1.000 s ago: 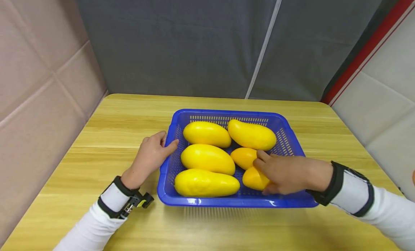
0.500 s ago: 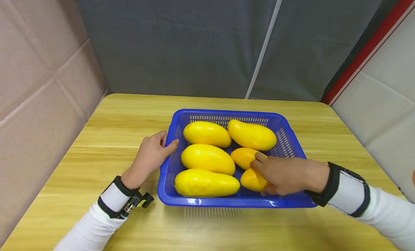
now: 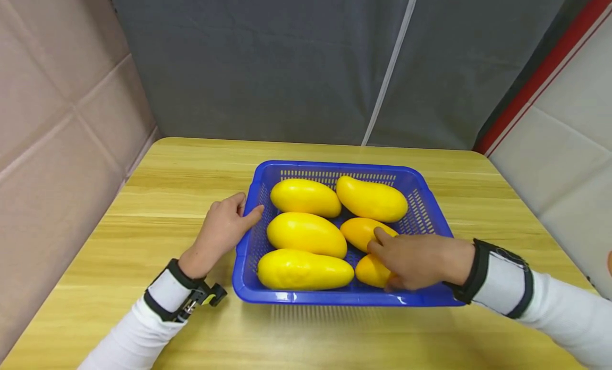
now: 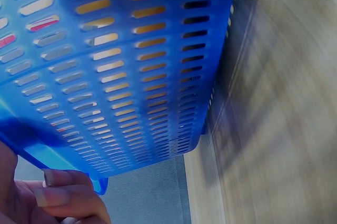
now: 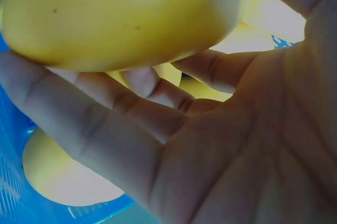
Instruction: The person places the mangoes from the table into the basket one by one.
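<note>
A blue plastic basket [image 3: 351,300] with slotted walls holds several yellow mangoes. My left hand [image 3: 223,226] grips its left rim, thumb over the inside; in the left wrist view the curled fingers [image 4: 73,195] show at the rim beside the slotted wall. Inside the basket's front right part, my right hand [image 3: 416,258] holds a mango [image 3: 370,271] from above, covering much of it. The right wrist view shows this mango [image 5: 121,19] between thumb and fingers. Just behind it lies another orange-yellow mango [image 3: 360,232], overlapped by my right fingertips in the head view.
Three mangoes lie stacked front to back along the basket's left half, the front one [image 3: 306,270] near the front wall. One more mango [image 3: 372,200] lies at the back right. The basket stands on a wooden table [image 3: 158,216]. A grey curtain [image 3: 268,67] hangs behind.
My right hand has shifted slightly left and toward the front, and the mango under it has shifted slightly the same way. More of the mango behind shows. My left hand stays on the rim.
</note>
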`<state>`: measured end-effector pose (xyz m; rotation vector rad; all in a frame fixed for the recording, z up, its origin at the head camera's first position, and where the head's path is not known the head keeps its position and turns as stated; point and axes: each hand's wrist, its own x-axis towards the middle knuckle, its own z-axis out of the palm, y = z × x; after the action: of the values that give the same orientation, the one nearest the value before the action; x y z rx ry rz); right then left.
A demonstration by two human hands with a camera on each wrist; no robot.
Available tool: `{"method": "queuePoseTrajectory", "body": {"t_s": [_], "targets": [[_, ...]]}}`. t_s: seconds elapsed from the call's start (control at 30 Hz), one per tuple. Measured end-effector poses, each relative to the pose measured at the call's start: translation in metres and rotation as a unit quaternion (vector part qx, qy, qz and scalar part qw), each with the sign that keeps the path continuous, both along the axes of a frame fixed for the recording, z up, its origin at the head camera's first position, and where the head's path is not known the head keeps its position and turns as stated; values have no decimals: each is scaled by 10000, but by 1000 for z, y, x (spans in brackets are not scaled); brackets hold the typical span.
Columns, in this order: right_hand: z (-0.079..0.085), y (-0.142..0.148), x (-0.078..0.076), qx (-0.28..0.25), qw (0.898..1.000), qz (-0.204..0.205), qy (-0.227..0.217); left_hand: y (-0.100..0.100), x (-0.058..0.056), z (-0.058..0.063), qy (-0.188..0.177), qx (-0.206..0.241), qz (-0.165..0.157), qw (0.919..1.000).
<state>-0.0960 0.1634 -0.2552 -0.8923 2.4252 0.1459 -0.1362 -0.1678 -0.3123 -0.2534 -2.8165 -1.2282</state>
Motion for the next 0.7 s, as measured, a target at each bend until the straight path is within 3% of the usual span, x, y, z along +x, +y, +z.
{"method": "queuePoseTrajectory", "body": {"t_s": [0.27,0.53,0.7], "targets": [[-3,-2,-1,180,9998,-111,-36,0,-2,1,50,-66,-3,10000],[-4,-3,0,8,9989,401,234,0,0,0,231,-107,-10,9997],[-6,-4,0,-2,9989,408,217,0,0,0,129,-71,-10,9999]]}}
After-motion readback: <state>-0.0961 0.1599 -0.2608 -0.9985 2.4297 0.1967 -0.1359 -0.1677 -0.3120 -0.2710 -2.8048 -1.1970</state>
